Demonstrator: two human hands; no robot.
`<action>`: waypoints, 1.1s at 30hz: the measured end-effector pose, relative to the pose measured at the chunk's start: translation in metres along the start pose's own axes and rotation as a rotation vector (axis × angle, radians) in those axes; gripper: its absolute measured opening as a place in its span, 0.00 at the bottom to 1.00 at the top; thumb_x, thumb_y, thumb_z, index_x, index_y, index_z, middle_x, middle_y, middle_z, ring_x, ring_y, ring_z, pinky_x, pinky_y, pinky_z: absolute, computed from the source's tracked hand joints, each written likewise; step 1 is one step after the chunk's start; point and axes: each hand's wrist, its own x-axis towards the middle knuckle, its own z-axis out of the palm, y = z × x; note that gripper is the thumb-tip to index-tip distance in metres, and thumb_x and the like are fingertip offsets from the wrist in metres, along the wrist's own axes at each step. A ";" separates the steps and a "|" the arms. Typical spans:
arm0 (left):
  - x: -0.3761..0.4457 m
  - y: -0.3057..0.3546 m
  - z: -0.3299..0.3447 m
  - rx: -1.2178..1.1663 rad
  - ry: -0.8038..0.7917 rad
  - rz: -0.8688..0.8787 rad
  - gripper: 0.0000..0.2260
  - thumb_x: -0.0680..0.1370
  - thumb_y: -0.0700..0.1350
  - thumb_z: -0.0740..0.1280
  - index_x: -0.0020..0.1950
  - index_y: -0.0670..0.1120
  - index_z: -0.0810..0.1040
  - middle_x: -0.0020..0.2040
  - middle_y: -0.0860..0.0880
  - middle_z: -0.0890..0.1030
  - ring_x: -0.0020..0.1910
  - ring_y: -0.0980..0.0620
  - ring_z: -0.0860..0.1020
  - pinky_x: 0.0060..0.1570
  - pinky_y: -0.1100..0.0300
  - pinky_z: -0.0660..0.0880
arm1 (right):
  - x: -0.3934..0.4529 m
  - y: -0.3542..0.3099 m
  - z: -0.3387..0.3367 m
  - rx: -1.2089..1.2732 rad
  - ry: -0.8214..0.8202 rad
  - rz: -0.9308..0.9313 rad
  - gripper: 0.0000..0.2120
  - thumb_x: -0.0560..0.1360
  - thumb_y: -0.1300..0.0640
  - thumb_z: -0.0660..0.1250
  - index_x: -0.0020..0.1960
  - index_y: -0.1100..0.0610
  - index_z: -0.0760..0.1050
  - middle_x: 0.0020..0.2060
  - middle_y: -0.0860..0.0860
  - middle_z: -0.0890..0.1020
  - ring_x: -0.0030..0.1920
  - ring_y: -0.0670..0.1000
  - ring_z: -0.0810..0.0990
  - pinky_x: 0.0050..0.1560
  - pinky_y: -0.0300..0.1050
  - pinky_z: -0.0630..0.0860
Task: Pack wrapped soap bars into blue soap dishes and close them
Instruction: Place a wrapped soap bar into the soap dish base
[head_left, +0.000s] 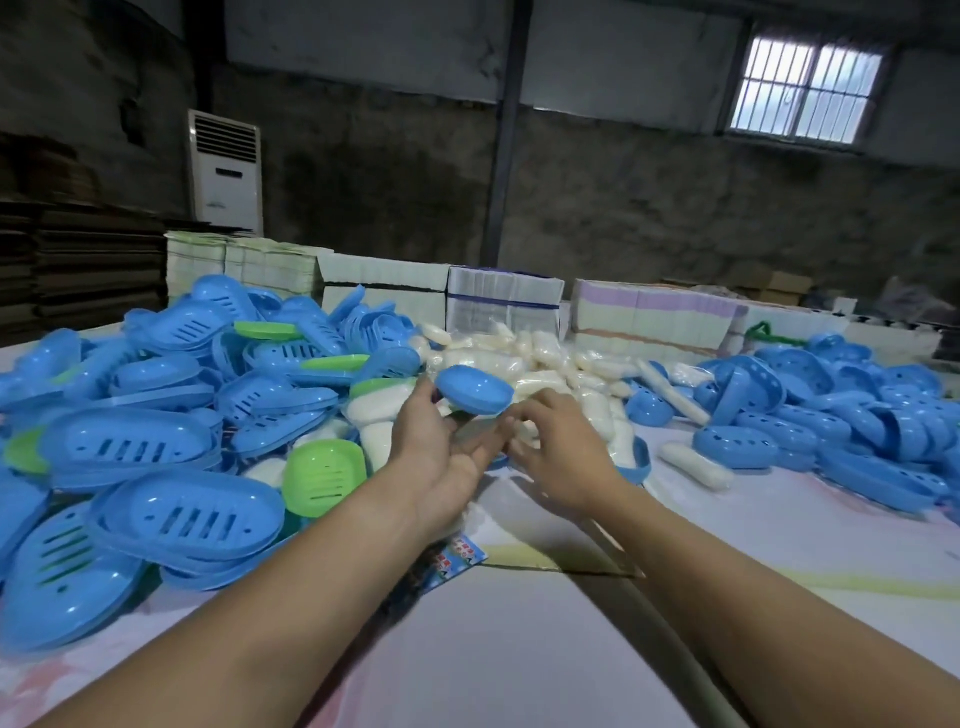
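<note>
Table (519, 649): blue dishes (182, 514), wrapped soaps (540, 364), boxes (504, 301).

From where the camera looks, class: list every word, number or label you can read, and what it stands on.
Nothing can be read.
Printed leaflet under the left forearm: coloured print, too blurred.
White floor-standing air conditioner: dark panel, too small.
Stacked cartons behind the soap bars: faint markings, illegible.

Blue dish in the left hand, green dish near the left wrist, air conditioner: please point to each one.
Blue dish (474, 388), head view, smooth domed shell.
Green dish (323, 477), head view, slotted inner floor.
Air conditioner (227, 171), head view, white front panel.
</note>
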 end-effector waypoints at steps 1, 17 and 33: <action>0.001 0.000 -0.001 0.003 0.001 0.001 0.15 0.84 0.52 0.61 0.54 0.41 0.77 0.47 0.36 0.83 0.43 0.39 0.83 0.36 0.52 0.83 | -0.001 0.003 -0.010 0.150 0.003 0.065 0.07 0.77 0.50 0.67 0.52 0.52 0.79 0.50 0.48 0.77 0.53 0.49 0.72 0.52 0.45 0.70; 0.012 -0.027 -0.008 0.553 0.101 0.075 0.20 0.81 0.35 0.61 0.72 0.45 0.63 0.54 0.38 0.77 0.32 0.43 0.85 0.27 0.53 0.81 | -0.030 0.013 -0.060 0.835 0.047 0.360 0.10 0.77 0.53 0.69 0.45 0.60 0.82 0.37 0.54 0.81 0.39 0.45 0.78 0.40 0.37 0.75; 0.006 -0.033 -0.007 0.321 -0.034 -0.090 0.09 0.80 0.33 0.61 0.54 0.41 0.79 0.42 0.40 0.81 0.40 0.45 0.79 0.40 0.52 0.79 | -0.023 0.009 -0.073 1.517 0.220 0.630 0.05 0.71 0.55 0.73 0.45 0.55 0.82 0.37 0.50 0.86 0.44 0.49 0.83 0.45 0.49 0.82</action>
